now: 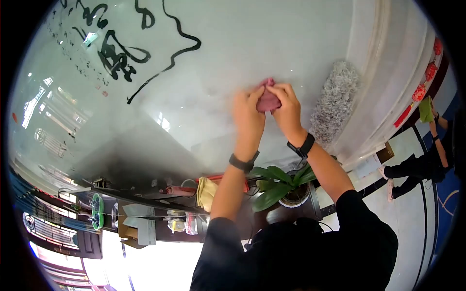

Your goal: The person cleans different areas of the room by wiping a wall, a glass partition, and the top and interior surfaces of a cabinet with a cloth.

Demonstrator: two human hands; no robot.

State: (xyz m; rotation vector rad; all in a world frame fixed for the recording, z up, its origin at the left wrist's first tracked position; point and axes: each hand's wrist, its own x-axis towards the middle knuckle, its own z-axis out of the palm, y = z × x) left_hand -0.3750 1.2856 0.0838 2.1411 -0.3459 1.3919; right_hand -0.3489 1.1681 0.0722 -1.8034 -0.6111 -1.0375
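Observation:
A crumpled pink cloth (268, 102) is bunched between both my hands in front of a glossy pale wall panel (233, 43). My left hand (249, 110) pinches the cloth from the left, its outer edge blurred. From the other side my right hand (287, 109) grips it with thumb and bent fingers. I cannot tell whether the cloth touches the panel. To the right of my hands is a fluffy grey duster head (336, 99), apart from them.
Below my forearms, a potted plant (274, 191) with broad leaves stands on a dark surface, near a yellow cloth (207, 194). Open cardboard boxes (138, 225) sit at lower left. At far right, another person (422, 165) holds a green cloth (425, 109).

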